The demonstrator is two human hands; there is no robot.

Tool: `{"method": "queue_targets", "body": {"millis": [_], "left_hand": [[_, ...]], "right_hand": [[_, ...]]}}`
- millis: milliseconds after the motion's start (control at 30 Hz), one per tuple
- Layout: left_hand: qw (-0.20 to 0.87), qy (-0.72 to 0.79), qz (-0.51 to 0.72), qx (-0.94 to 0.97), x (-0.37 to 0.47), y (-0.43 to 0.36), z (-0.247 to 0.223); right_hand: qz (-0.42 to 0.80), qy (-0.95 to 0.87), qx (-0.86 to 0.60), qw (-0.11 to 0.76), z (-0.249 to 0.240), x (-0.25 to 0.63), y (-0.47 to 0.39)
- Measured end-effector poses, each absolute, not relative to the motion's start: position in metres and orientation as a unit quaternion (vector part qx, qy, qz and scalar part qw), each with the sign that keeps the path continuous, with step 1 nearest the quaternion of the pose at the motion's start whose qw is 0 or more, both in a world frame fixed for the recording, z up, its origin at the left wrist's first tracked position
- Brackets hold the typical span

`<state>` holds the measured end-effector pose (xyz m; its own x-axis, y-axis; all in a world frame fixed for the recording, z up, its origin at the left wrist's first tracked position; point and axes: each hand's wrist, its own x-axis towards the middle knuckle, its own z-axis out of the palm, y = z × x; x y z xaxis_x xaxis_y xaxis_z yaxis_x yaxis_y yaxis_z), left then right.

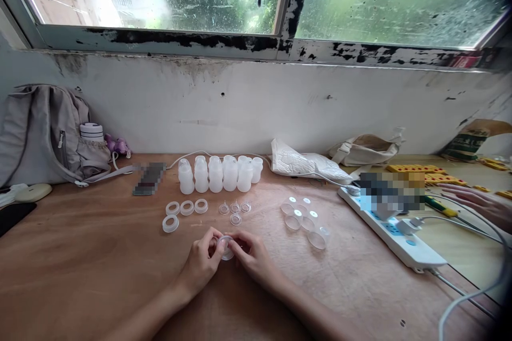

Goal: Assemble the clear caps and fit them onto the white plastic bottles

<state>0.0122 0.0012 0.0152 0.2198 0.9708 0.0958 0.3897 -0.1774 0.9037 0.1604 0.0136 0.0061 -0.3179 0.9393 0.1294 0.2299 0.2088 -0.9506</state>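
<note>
Between my left hand [205,256] and my right hand [253,257] is a translucent ring-shaped piece [227,253], pinched by the fingers and thumbs of both. Just beyond my hands lie several small clear nipple-like pieces [236,218]. To their left sit several frosted rings [170,224]. Several frosted white bottles [216,176] stand in rows behind these. On the right are several clear round cups or covers [317,240] with small white discs [297,213] among them.
A grey backpack [48,133] and a blurred phone [149,178] are at the left. White plastic bags [308,162] lie by the wall. A power strip [392,232] with cables crosses the right side. Another person's hand [476,203] is at the far right, near yellow parts [416,169].
</note>
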Motion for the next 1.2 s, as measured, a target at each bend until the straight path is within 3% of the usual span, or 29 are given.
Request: {"method": "queue_targets", "body": {"millis": [867, 1200], "left_hand": [[0.421, 0.503, 0.368, 0.659, 0.0131, 0.0014, 0.0164], [0.357, 0.503, 0.361, 0.699, 0.0118, 0.0018, 0.0095]], "right_hand": [[0.33, -0.729, -0.451, 0.396, 0.0122, 0.1578, 0.0118], [0.338, -0.736, -0.436, 0.391, 0.0098, 0.1567, 0.0113]]}}
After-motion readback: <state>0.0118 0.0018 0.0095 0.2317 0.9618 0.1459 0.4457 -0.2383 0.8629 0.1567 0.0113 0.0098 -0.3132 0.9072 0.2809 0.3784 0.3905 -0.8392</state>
